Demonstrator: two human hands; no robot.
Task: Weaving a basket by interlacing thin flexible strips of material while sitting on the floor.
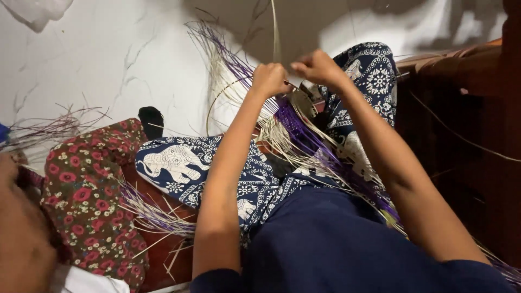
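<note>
White marble floor [97,59] spans the back | your blue elephant-print trousers [179,168] cover your folded legs | a floral-clothed co-worker [87,206] sits at your left | purple and pale woven strips [304,138] lie across your lap | your left hand [269,80] is fisted on the strips | your right hand [317,66] pinches strips just beside it.
</note>
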